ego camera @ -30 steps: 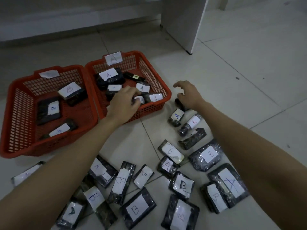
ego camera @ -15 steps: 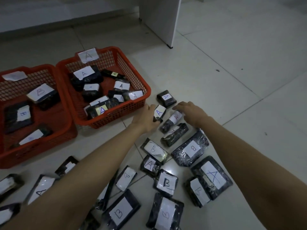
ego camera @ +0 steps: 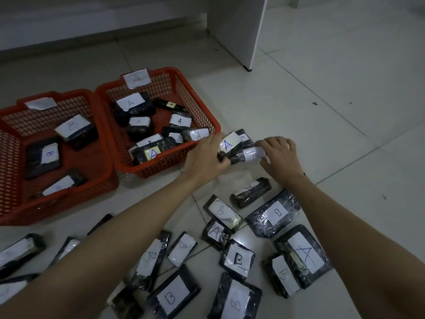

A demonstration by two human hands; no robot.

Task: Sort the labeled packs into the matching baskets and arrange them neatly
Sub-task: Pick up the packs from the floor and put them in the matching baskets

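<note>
floor: pale tile, loose packs below your wrists
left hand (ego camera: pixel 208 155): gripping the A packs (ego camera: pixel 234 146)
right hand (ego camera: pixel 279 156): pinching their other end
A basket (ego camera: pixel 207 116): just left of your left hand
risk: you're juggling a few slick packs, one could slip out

You are looking down at a floor (ego camera: pixel 333 93) of large pale tiles, with thin dark grout lines running diagonally across it. A few small dark specks (ego camera: pixel 314 103) sit on the tiles off to your right, well apart from one another. Ahead of you, a white panel (ego camera: pixel 236 28) stands upright on the floor, like the side of a piece of furniture; its lower corner ends in a small dark foot (ego camera: pixel 248 70). To your left, along the far edge of the floor, a pale wall (ego camera: pixel 92 17) runs across with a lighter skirting band (ego camera: pixel 80 34) low on it. The light is dim throughout.
</note>
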